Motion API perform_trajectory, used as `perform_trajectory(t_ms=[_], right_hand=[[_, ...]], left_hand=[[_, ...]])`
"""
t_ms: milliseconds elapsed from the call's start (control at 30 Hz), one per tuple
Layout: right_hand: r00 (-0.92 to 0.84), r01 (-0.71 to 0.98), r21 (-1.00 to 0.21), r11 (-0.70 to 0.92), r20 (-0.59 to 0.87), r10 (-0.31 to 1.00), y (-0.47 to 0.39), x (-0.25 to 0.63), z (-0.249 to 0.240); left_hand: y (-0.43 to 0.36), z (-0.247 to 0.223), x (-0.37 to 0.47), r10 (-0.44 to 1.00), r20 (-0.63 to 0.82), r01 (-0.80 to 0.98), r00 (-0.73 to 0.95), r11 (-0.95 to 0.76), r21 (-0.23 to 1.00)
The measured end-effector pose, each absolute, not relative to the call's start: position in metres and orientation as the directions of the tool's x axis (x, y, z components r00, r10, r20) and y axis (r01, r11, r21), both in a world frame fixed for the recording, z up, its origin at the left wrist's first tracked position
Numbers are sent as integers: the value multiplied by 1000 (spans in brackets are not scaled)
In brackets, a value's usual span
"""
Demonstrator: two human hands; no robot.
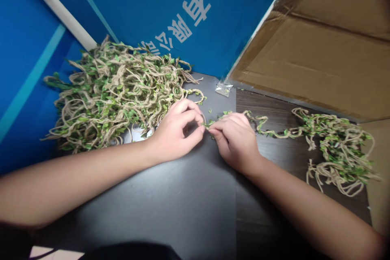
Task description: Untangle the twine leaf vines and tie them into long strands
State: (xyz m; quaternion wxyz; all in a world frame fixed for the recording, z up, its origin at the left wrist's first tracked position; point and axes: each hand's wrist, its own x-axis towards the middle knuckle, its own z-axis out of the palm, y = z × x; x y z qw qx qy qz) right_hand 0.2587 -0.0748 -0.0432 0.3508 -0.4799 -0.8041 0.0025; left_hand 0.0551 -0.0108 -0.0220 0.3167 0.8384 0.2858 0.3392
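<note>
Both hands meet at the middle of the dark table (170, 207): the left hand (178, 134) and right hand (236, 140) each pinch the same leafy jute cord (262, 124) between thumb and fingertips. That cord trails right of the hands to a small heap (338, 150); the big tangled pile (112, 89) lies left of them. A hard tug could likely snag loops (or shed leaves, a few already lie loose).
</note>
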Motion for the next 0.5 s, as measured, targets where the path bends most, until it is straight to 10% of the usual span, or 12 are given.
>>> perform_trajectory(t_ms=[500], right_hand=[[-276, 734, -412, 540, 546, 791, -74, 258, -44]], left_hand=[[-10, -23, 54, 668, 392, 236, 632, -648, 724]])
